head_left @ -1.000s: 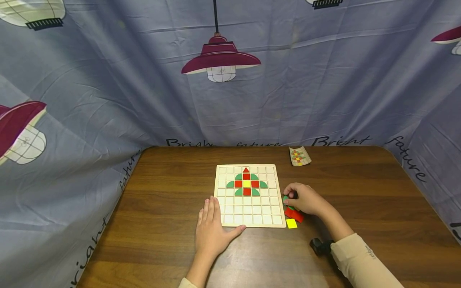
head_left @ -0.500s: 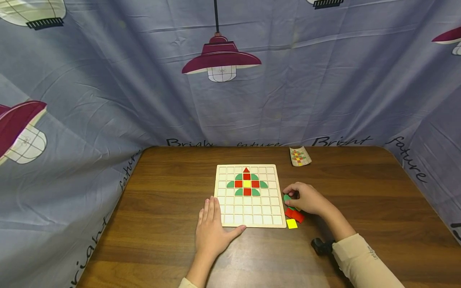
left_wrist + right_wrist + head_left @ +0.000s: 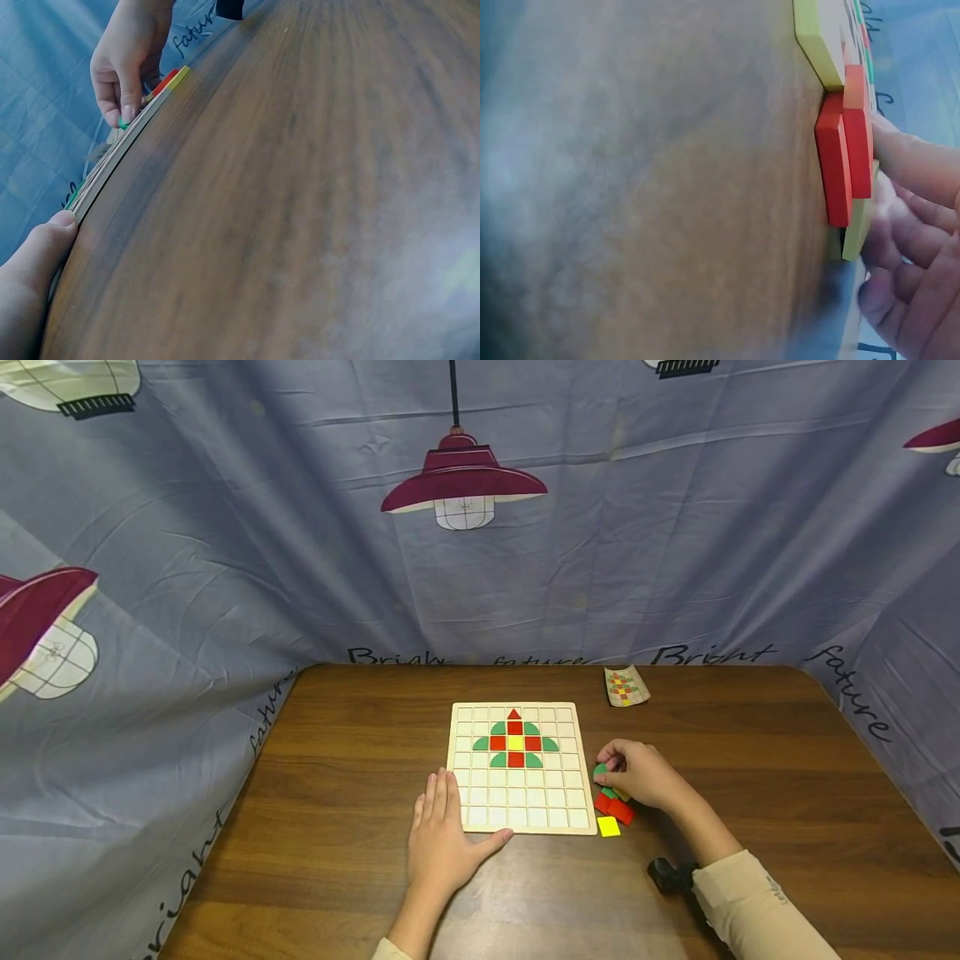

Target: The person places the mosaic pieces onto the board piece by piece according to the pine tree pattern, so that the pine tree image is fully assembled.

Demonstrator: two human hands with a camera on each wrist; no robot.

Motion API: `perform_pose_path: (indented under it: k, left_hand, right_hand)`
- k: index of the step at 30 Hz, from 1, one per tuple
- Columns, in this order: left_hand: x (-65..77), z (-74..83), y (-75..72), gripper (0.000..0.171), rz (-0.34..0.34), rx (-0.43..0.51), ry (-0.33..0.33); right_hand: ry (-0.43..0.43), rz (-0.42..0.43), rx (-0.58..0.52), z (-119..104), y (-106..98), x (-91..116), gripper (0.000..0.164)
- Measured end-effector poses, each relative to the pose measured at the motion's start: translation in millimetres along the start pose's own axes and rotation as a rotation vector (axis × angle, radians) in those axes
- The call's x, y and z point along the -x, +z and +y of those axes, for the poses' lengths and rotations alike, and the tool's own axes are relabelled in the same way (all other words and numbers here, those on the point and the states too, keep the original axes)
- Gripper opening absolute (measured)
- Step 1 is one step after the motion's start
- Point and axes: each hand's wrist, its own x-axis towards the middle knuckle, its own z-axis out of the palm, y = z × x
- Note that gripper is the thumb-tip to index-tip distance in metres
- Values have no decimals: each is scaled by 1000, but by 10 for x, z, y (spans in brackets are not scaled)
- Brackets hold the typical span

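Observation:
On the table lies a pale gridded board (image 3: 517, 818) bearing a pattern of red, green and yellow pieces. My left hand (image 3: 440, 839) rests along its lower left corner, fingers straight at the left side and thumb on the front edge. Just past the board's right edge, my right hand (image 3: 637, 774) pinches a green curved-edge piece (image 3: 599, 770) between thumb and fingers. Below that hand lie another green piece (image 3: 609, 793), two red squares (image 3: 615, 808) and a yellow square (image 3: 608, 827). A pale yellow piece (image 3: 859, 232) shows beside the red ones in the right wrist view.
A small pattern card (image 3: 627, 687) with curled edges lies near the table's back edge, right of the board. Behind the wooden table (image 3: 337, 777) hangs a blue-grey cloth (image 3: 300, 568) printed with lamps. A black device (image 3: 670, 876) sits at the right wrist.
My right hand has shifted slightly to the right with the green piece at its fingertips, and more of the green piece beneath shows. The left hand keeps its place on the board.

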Motion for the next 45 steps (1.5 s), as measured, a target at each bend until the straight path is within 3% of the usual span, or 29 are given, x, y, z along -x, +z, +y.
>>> perform_pose_path:
  k: [7,15,22,29,36,45]
  left_hand:
    - [1,-3,6,129,3,-5,-1]
    - [8,-1,1,128,2,0,1]
    - [10,3,0,128,9,-7,11]
    - [4,-7,15,128,4,-23,5]
    - [0,-3,11,128,8,-23,3]
    - [4,7,0,126,20,-26,7]
  right_hand:
    - [-11,78,-95,-151,38,-46,16]
    - [-42,69,-187,-639,372,-135,16]
    - [-77,74,-144,-986,708,-214,13]
    - [-113,86,-67,-1182,930,-277,16]
    - [-180,119,31,-1225,1054,-324,14]
    - [-183,126,109,-1239,1104,-348,10]
